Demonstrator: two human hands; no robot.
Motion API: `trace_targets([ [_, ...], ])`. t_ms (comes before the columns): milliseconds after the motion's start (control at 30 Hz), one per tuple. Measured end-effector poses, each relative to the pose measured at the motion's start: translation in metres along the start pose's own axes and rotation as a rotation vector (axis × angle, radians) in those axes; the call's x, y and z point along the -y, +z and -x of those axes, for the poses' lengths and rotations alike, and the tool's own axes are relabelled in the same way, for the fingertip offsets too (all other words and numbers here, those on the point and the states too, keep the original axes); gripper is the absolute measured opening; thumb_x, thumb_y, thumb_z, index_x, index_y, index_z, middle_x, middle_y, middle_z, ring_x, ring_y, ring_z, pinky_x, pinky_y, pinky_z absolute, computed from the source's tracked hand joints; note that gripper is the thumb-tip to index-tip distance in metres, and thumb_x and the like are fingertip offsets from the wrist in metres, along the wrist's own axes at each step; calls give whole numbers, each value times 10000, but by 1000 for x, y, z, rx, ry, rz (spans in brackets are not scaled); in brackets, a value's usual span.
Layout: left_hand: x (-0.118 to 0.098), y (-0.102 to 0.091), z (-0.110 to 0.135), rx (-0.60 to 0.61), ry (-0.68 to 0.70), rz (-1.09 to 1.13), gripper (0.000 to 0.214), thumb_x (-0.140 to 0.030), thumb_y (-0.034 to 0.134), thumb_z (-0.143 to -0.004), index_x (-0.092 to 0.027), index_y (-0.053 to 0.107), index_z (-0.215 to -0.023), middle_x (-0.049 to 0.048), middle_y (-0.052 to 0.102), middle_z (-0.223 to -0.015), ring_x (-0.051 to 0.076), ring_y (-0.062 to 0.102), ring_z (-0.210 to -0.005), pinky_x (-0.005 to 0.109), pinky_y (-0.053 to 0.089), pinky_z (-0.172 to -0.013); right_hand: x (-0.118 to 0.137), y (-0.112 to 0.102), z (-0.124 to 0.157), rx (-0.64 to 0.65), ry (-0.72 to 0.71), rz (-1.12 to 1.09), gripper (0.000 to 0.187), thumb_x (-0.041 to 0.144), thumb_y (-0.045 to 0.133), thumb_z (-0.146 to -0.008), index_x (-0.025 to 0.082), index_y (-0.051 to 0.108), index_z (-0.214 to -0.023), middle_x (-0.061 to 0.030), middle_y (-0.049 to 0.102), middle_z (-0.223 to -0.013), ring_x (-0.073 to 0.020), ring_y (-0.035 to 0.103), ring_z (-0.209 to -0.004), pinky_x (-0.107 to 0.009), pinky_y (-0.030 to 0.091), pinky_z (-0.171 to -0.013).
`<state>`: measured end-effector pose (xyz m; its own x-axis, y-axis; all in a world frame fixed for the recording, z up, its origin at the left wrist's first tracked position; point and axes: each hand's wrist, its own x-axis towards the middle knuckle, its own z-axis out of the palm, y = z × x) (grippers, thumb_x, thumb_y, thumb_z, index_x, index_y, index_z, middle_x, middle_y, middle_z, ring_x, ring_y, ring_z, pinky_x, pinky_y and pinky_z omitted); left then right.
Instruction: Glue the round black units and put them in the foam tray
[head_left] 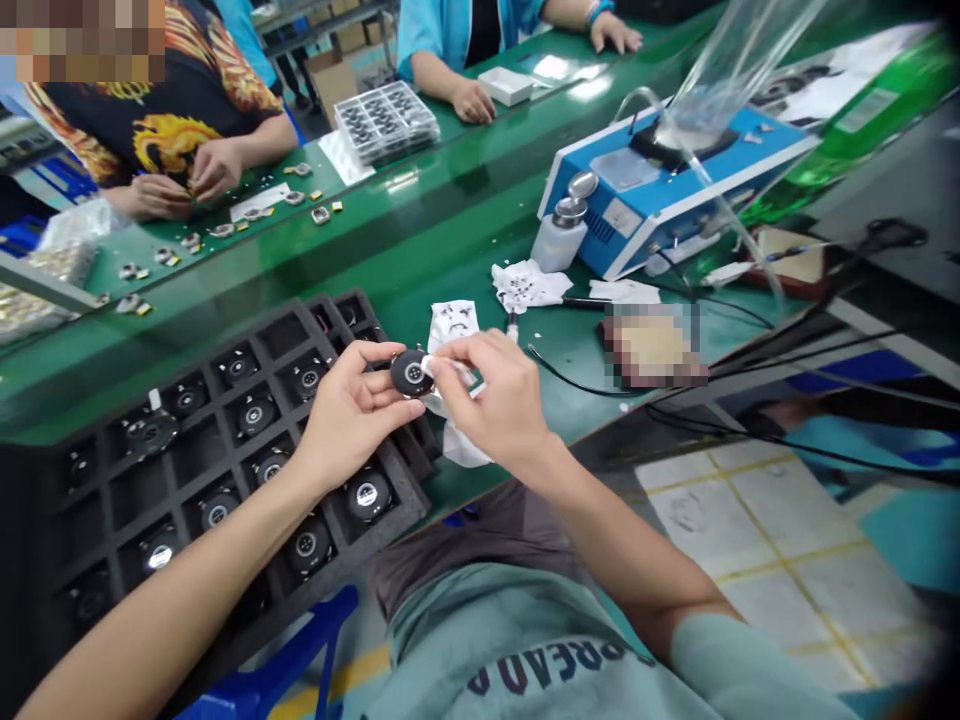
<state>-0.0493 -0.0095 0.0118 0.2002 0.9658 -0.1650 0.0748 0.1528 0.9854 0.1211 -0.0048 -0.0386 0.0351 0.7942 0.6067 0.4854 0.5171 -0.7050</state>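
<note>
A round black watch case [409, 374], with a pale ring and small contact dots on its face, is pinched at its edge by my left hand [346, 415]. My right hand [501, 392] is closed on a small white wipe [428, 366], pressed against the right side of that face. Below my hands is the dark foam tray [411, 497], whose compartments hold several similar black watch cases [256, 414]; my left forearm hides part of it. Just beyond my fingers, white paper [453, 318] with small dark bits lies on the green bench.
A white pump bottle [560, 240] stands beside a blue machine [600, 215]. Black cables [577, 382] trail to the right. Across the green bench [420, 225], one person handles small parts near a clear compartment box [386, 120]; another rests a hand by a white box [506, 87].
</note>
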Motion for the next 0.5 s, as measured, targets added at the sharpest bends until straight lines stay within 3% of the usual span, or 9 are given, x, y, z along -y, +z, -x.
trace_targets([
  [200,1,1,1,16,6,49,583,-105,880,-657,-183,533,-1119,19,786,-938,169,776,-846,290,614,-836,4,-2,5,22,-32,45,128,229,605,-952,209,645,-832,-43,727,-807,-203,607,-763,-360,428,-728],
  [333,2,0,1,97,-12,37,541,-67,846,-685,-165,534,-1116,19,791,-882,152,776,-805,255,608,-782,2,1,2,-26,-46,57,129,226,612,-953,213,644,-828,-35,727,-802,-204,598,-761,-365,432,-736],
  [500,4,0,0,114,-21,1,503,-44,823,-693,-144,546,-1100,-10,768,-781,119,753,-711,223,594,-719,5,4,-12,130,-195,64,154,228,571,-987,201,683,-886,-51,733,-886,-226,592,-862,-388,438,-793],
])
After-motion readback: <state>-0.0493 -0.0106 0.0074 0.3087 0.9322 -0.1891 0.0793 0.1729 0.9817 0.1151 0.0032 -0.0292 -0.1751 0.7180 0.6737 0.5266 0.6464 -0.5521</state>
